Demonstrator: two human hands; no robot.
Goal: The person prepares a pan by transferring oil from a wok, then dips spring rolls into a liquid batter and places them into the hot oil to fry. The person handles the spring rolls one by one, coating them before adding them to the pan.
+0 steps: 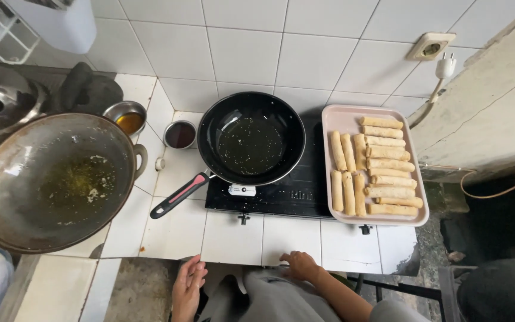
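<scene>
— Hands first: where are they?

— Both sit low at the near edge of the white tiled counter [233, 238]. The left hand [187, 286] hangs just off the edge, fingers loosely extended and close together, holding nothing. The right hand [298, 265] rests with its fingertips on the counter's front edge, fingers curled a little, also holding nothing.

— What lies closest to them?

— The black round frying pan with a black and red handle [250, 138], on the flat black cooktop [293, 191]. It holds a thin film of oil with crumbs. Its handle points down and left, toward the left hand, yet stays well apart from it. The cooktop's front edge is near the right hand, not touching.

— And the food?

— Pale pink rectangular tray of uncooked beige rolls [335, 113], on the right part of the cooktop, just beside the pan. It lies beyond and to the right of the right hand, apart from it. I count about 14 rolls, in 2 groups.

— Anything on the left?

— A large worn grey metal wok with oily residue [55, 179], well away from the left hand. Behind it stand 2 small bowls: a steel bowl of amber liquid [127, 116] and a small round bowl of dark liquid [180, 134].
</scene>
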